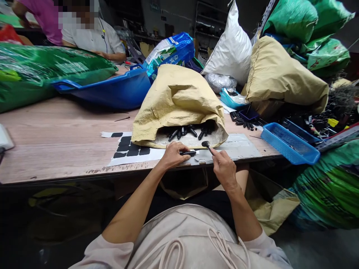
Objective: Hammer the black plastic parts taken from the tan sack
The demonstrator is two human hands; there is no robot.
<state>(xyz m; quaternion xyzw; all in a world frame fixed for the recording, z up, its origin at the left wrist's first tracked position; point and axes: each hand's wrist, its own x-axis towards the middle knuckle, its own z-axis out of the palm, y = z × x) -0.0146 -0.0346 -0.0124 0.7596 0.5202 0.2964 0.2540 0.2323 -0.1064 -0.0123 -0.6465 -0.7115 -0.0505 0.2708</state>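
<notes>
At the table's front edge my left hand (175, 154) is closed around a slim black tube-shaped part (188, 153), which lies sideways and points right. My right hand (225, 169) grips the handle of a short tool with a rounded black head (205, 144), its head up and tilted left. Just beyond both hands, a tan woven sack (179, 97) lies with its mouth facing me. Several similar black parts (193, 130) rest inside that opening. Left of my left hand is a white sheet with black rounded-square stickers (131, 146).
A grey board (238, 145) lies under the sack's mouth. To the right stands a blue plastic basket (290, 144) beside loose black pieces (244, 118). A large blue tub (109, 89) and green sack (50, 71) fill the left back. Across the table sits a person (92, 37).
</notes>
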